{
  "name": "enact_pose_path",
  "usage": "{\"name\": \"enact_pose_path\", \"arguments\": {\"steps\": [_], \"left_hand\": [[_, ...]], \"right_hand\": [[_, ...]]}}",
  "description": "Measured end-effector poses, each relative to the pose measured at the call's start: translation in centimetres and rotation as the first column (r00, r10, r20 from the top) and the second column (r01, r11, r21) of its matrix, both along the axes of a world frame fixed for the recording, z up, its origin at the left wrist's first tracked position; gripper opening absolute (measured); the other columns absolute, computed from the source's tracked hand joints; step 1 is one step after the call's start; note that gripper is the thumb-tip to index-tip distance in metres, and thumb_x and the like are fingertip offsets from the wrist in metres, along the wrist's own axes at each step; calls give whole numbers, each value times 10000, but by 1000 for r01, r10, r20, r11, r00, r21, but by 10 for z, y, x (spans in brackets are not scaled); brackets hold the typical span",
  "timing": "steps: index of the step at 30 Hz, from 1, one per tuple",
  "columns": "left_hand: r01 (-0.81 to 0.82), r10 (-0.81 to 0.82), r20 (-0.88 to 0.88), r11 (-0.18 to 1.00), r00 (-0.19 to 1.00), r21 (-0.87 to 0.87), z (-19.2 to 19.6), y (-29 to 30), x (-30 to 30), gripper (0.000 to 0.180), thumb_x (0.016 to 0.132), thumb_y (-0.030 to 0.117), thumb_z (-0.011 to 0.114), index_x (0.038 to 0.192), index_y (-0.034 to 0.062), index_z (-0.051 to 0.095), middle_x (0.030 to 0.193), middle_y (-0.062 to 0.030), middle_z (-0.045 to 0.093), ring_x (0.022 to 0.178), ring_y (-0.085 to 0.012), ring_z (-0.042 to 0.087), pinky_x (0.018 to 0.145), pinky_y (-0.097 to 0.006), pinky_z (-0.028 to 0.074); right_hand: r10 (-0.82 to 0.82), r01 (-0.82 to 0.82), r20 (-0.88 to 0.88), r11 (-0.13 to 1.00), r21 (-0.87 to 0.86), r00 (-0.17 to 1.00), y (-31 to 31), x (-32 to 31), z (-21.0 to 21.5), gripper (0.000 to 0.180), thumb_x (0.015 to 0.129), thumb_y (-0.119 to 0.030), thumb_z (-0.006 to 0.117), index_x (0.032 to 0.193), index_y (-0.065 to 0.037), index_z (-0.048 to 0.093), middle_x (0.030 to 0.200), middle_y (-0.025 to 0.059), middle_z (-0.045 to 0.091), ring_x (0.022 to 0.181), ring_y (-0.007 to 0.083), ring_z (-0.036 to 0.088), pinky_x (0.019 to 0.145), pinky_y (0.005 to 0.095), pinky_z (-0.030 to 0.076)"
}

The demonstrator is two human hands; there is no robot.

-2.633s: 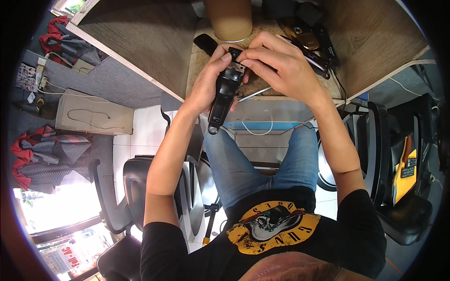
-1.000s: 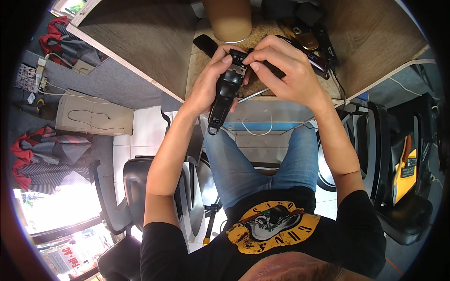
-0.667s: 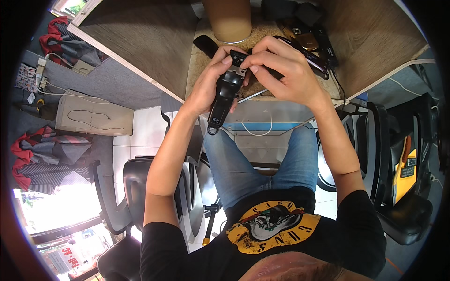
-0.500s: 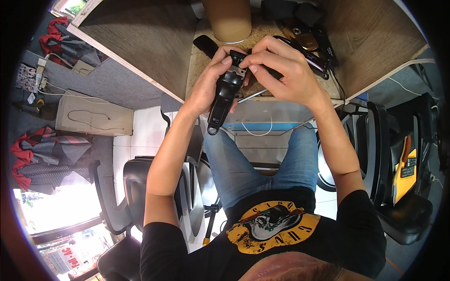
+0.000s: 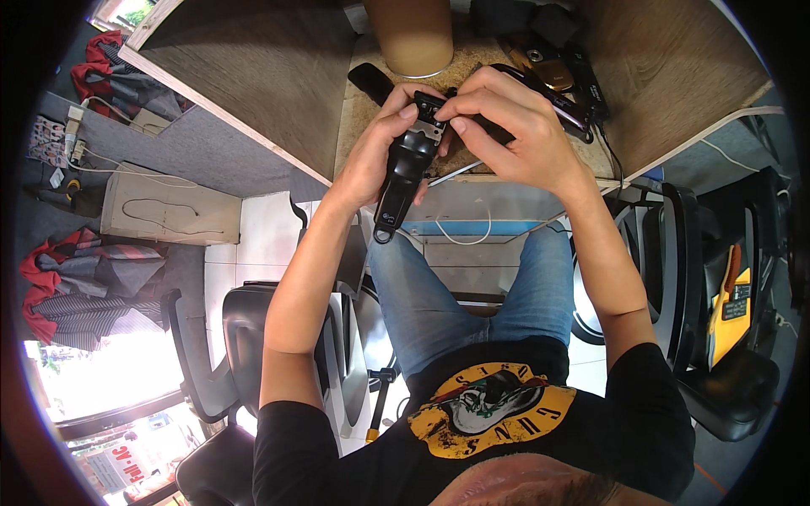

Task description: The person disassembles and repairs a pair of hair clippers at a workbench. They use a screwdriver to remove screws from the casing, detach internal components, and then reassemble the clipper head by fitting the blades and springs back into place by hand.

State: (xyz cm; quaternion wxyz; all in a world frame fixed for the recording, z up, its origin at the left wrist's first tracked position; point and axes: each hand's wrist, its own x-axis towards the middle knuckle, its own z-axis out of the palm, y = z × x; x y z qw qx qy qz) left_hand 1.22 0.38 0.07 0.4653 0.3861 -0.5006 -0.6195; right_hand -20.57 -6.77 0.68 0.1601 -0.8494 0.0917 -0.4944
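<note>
My left hand (image 5: 369, 153) is wrapped round a black hair clipper (image 5: 407, 164), its head pointing away from me and its rounded lower end over my lap. At the clipper's head, a metal plate with screws shows beside my left thumb. My right hand (image 5: 521, 126) has its thumb and forefinger drawn together at the right edge of that head. Whatever lies between those fingertips is too small to make out. Just beyond my left fingers, a dark flat object (image 5: 369, 80) lies on the worn shelf (image 5: 354, 126).
A tan cylindrical container (image 5: 413, 38) stands at the back of the shelf. Dark devices with cords, one a black box (image 5: 586, 84), lie behind my right hand. Wooden side panels (image 5: 253, 72) flank the shelf. Black chairs (image 5: 249, 325) stand on both sides.
My right fingertips have shifted very slightly at the clipper's head. The clipper and my left hand stay almost in the same place.
</note>
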Motion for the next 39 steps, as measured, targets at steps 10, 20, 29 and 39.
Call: {"name": "enact_pose_path", "arguments": {"steps": [10, 20, 29, 39], "left_hand": [[-14, 14, 4, 1000, 1000, 20, 1, 0, -2, 503, 1056, 544, 478, 1393, 170, 479, 973, -151, 646, 630, -190, 656, 390, -325, 564], [-1, 2, -55, 1000, 999, 16, 3, 2, -3, 394, 1100, 395, 435, 1396, 138, 482, 971, -151, 662, 676, -182, 669, 418, -314, 566], [3, -3, -29, 1000, 1000, 5, 4, 2, -2, 416, 1086, 393, 441, 1407, 130, 475, 975, -160, 666, 652, -192, 666, 422, -315, 564], [52, -53, -29, 998, 998, -34, 5, 7, 2, 482, 1042, 397, 470, 1423, 103, 447, 988, -167, 664, 623, -201, 659, 444, -305, 567]], "right_hand": [[17, -17, 10, 1000, 24, 1000, 1, 1, 0, 202, 871, -7, 738, 1063, -43, 789, 945, 61, 695, 790, 244, 665, 731, 362, 517], [18, -18, 36, 1000, -2, 999, 3, 0, -3, 194, 873, 18, 738, 1061, -6, 778, 960, 96, 699, 794, 255, 690, 709, 370, 541], [14, -16, 80, 999, 28, 997, 7, 2, -4, 190, 872, 40, 722, 1052, 7, 771, 960, 105, 698, 785, 238, 708, 692, 353, 560], [-30, 32, 43, 998, -46, 999, 9, -2, -6, 168, 855, 66, 716, 991, -11, 777, 908, 90, 674, 772, 226, 656, 675, 329, 529]]}}
